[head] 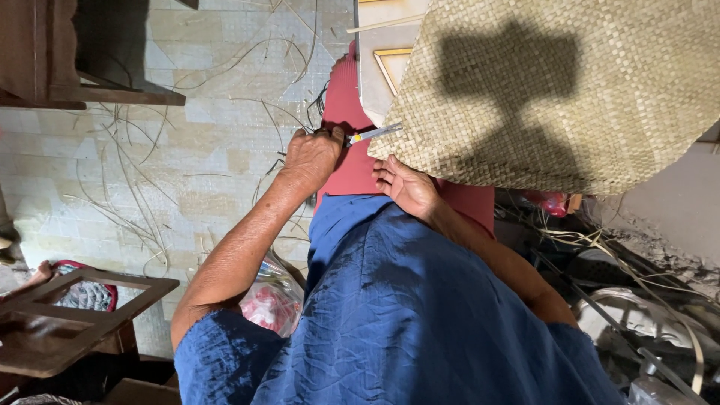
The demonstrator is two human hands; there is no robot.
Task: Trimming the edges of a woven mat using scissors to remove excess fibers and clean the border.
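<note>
My left hand [311,156] is closed on a small cutting tool [373,134] with a yellow collar and a metal blade. The blade points right and touches the lower edge of a large woven straw piece [570,90] that fills the upper right. My right hand [405,187] lies just below that edge with fingers slightly curled, touching the weave from underneath. Both hands rest over a red cloth [349,97] on my lap, above my blue garment [405,315]. A shadow falls across the woven piece.
Loose straw strips [135,187] lie scattered on the tiled floor. A wooden frame [75,300] stands at lower left, a clear bag with pink contents [274,306] beside my left arm. A white board [379,67] lies behind the weave. Metal ware and strips [645,315] clutter the lower right.
</note>
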